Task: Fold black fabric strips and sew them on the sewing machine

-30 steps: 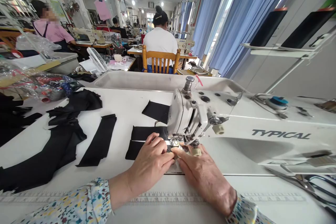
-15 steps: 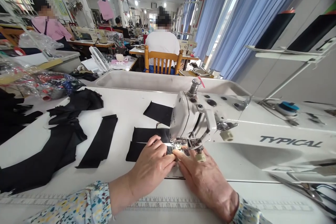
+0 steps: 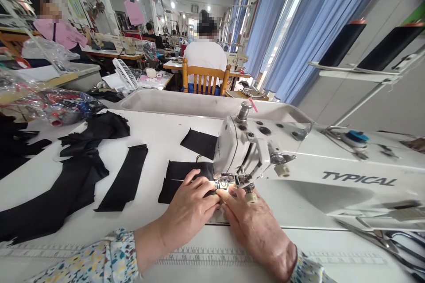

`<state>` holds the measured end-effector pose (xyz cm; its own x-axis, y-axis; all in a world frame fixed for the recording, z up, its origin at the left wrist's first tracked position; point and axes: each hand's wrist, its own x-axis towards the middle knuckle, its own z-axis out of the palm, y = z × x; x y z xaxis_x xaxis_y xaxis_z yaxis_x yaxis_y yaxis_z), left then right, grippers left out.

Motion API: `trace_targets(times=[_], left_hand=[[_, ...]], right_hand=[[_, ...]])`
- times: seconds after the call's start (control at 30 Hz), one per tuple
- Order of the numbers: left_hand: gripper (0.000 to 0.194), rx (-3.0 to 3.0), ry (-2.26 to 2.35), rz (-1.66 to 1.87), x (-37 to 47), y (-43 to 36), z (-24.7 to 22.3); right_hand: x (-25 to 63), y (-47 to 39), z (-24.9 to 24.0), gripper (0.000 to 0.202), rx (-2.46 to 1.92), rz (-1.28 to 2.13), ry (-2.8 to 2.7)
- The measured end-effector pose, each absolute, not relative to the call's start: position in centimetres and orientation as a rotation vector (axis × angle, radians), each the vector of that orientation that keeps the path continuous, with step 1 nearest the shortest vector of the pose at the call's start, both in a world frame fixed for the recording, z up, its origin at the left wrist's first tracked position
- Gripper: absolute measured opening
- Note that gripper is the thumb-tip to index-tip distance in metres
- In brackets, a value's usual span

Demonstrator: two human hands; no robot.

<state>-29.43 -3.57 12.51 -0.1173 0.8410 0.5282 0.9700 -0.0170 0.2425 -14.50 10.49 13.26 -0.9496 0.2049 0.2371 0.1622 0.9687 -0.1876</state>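
Note:
Under the needle area of a white sewing machine [image 3: 237,152] lie black fabric pieces [image 3: 189,170], side by side with a thin pale gap between them. My left hand [image 3: 195,201] rests on the nearer piece, left of the presser foot [image 3: 222,184], fingers bent and pressed down on the cloth. Right in front of the foot, my right hand [image 3: 250,216] has its thumb and fingers pressed together at the fabric edge, touching the left hand's fingertips. The cloth between the fingertips is mostly hidden.
Black fabric strips [image 3: 122,179] and larger black pieces [image 3: 56,194] lie to the left. Scissors [image 3: 388,243] are at the right, and a printed ruler [image 3: 199,256] runs along the front edge. Black thread cones [image 3: 343,44] stand above right. A person [image 3: 206,59] sits ahead.
My left fingers have shifted slightly, covering the bit of black fabric that showed beside the presser foot. My right hand stays at the foot. The whole view has drifted a little.

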Motion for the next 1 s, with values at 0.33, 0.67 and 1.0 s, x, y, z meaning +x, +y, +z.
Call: trace_targets(times=[0.33,0.67,1.0], left_hand=[[0.014,-1.932,-2.029,-0.83,-29.6,-3.4,12.8],[0.014,-1.932,-2.052,-0.824,-29.9,-3.4,12.3],[0.016,-1.953,-2.033,-0.901,-28.2,-4.5,12.5]], right_hand=[[-14.4,10.5,12.9,0.038,-0.276,0.191,-2.865],[-14.5,10.5,13.1,0.036,-0.262,0.132,-2.849],[-13.8,9.7,14.8,0.024,-0.195,0.47,-2.871]])
